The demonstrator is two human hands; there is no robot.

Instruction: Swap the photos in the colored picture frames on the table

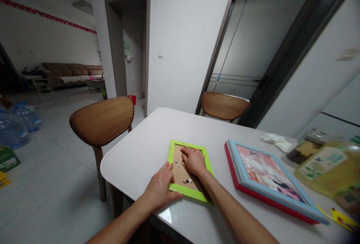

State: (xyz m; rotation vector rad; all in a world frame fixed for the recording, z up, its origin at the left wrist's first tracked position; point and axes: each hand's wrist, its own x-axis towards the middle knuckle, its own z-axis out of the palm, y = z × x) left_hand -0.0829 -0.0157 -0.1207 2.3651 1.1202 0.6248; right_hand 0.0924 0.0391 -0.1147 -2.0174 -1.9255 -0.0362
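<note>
A bright green picture frame lies back side up near the front edge of the table. Inside its border is a brown backing board with small metal fittings on it. My left hand grips the frame's left side near the lower corner, thumb along the bottom border. Over the upper right of the board, my right hand is closed, fingertips bent down against it. Whatever those fingers pinch is hidden. A dark brown strip shows beneath my right wrist, partly covered by the forearm.
Light blue and red picture frames are stacked at the right on the white table. Beyond them are a crumpled white tissue, a large bottle of yellow liquid and a yellow object. Wooden chairs stand at the table's far sides.
</note>
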